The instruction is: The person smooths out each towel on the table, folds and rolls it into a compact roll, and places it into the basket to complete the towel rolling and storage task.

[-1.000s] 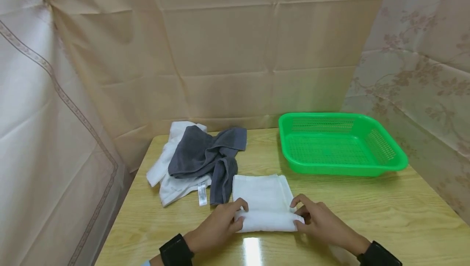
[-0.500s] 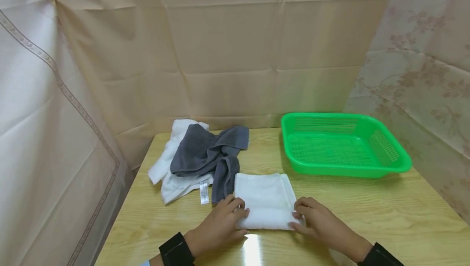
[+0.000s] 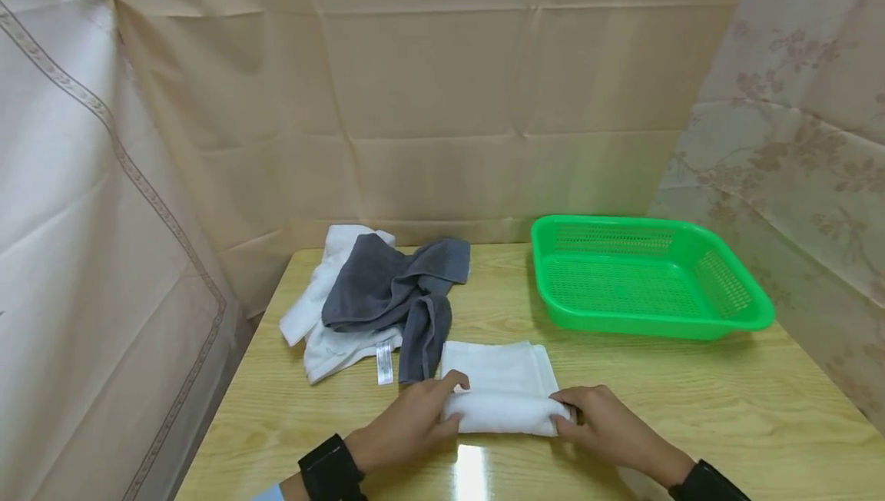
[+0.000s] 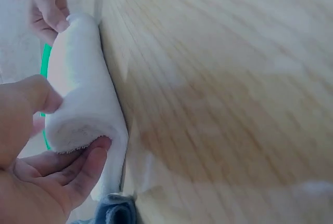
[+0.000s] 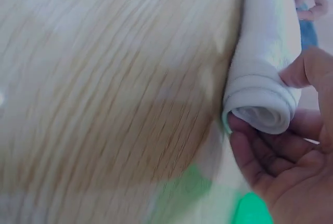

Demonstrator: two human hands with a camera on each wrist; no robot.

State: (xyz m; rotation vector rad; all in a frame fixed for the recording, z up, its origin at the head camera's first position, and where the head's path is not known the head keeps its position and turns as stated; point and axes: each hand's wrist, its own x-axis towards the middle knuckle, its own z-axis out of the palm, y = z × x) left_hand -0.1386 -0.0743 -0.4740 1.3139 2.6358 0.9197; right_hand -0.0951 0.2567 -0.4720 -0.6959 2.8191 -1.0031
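White towel [image 3: 508, 413], partly rolled, pinched at its ends by two curled hands [image 3: 415, 416] [image 3: 605, 424]. Just beside a grey towel [image 3: 373, 286].

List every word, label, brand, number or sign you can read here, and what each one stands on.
No text can be read in any view.
White tag at the edge of the white cloth under the grey towel: seems printed, but too small to read.
Rolled white towel and green basket: no lettering seen.
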